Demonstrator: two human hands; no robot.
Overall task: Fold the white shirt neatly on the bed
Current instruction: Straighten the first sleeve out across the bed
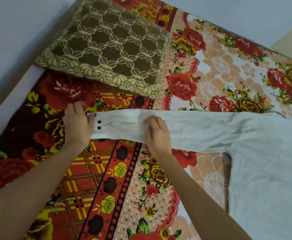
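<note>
Rightward, white shirt point(262, 170) body beyond frame.

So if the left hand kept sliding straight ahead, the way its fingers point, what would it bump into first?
Most likely the brown pillow. The left hand lies at the shirt cuff, fingers pointing away from the person; only flowered bedspread lies between, though depth is hard to judge.

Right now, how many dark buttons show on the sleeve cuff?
2: upper button and lower button, stacked on the cuff beside the left hand. More may be hidden underneath.
</note>
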